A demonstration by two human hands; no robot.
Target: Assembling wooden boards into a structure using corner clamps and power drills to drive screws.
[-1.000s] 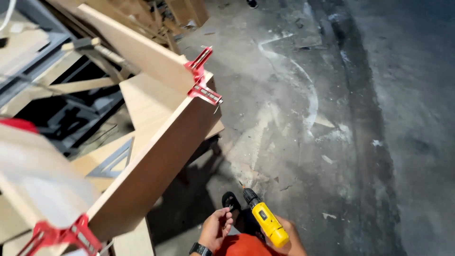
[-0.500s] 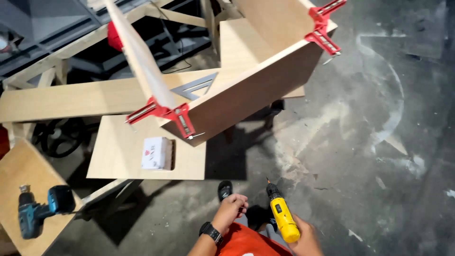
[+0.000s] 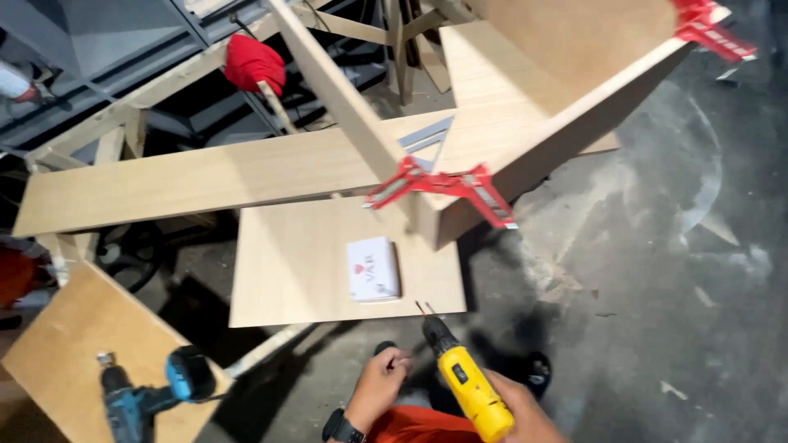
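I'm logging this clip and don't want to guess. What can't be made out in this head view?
- Right hand: its grip on the yellow drill is cut off by the bottom edge.
- Left hand: whatever its fingertips pinch is too small to tell.
- Blue drill: its lower part is cut off by the bottom edge.
- Far red corner clamp: cropped at the top.

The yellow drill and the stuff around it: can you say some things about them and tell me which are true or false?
1. The right hand holds a yellow drill. True.
2. A blue drill lies on a wooden board. True.
3. The small white box sits on the floor. False: it sits on a wooden panel.
4. The corner clamp is green. False: it is red.
5. The left hand holds the blue drill. False: it is near the yellow drill's tip.
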